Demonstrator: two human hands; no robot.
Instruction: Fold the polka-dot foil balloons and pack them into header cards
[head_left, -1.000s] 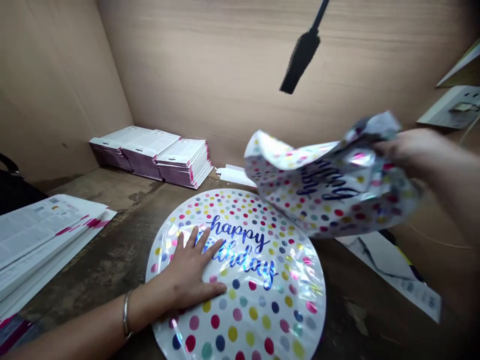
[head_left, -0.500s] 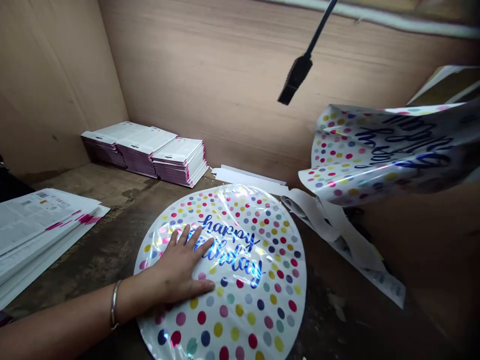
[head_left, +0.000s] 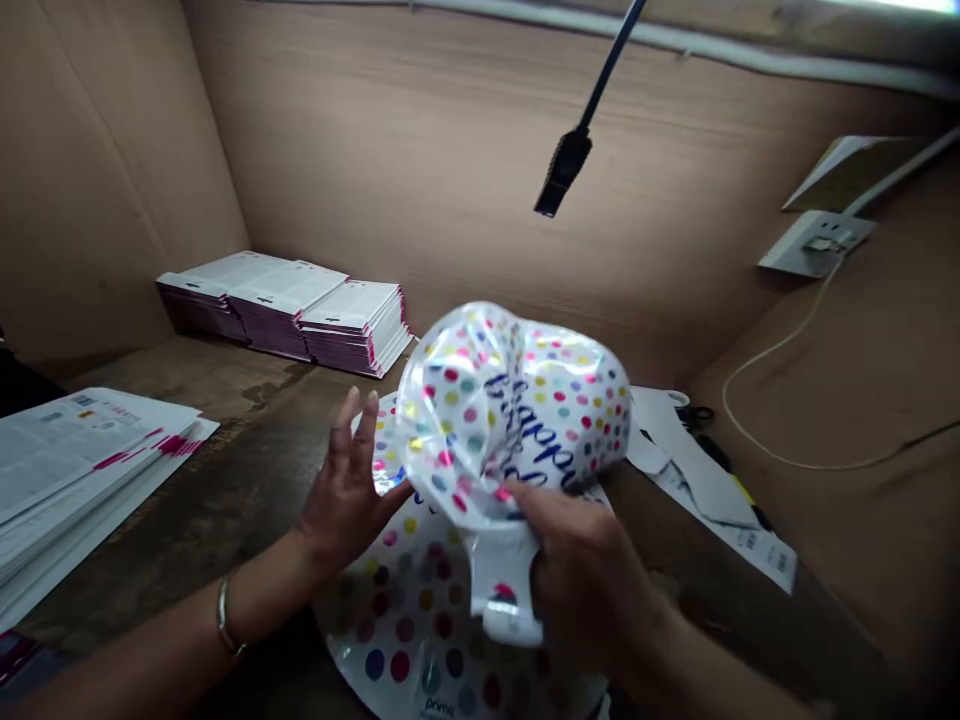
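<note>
Two bare hands work over a brown bench (head_left: pixel 277 420), seen from the wearer's head; the right hand (head_left: pixel 589 560) holds up a raised foil balloon (head_left: pixel 457 420), white with many-coloured dots and dark blue lettering, buckled and folded into a loose double curve; the right grip is closed on the foil near its lower edge, the thumb lying across the printed face, the other fingers mostly hidden; a short white tab (head_left: pixel 504 585) hangs from the foil just beside that hand; the left hand (head_left: pixel 349 500) is spread wide, its fingers raised and its thumb reaching out towards the balloon's left edge; the left grip holds nothing, and whether the thumb touches the raised foil I cannot tell; a metal bangle (head_left: pixel 223 615) circles the left wrist; beneath both hands a second round balloon (head_left: pixel 405 640), dotted in the same way, lies flat on the bench, partly covered by the raised one; at the back left stand neat piles of white cards (head_left: pixel 277 285) with pink edges, and nearer on the left lies a fanned stack (head_left: pixel 90 450) of similar cards; to the right are loose paper strips (head_left: pixel 694 450); above, a black connector (head_left: pixel 566 165) hangs on its cable before the wooden wall (head_left: pixel 375 150).
</note>
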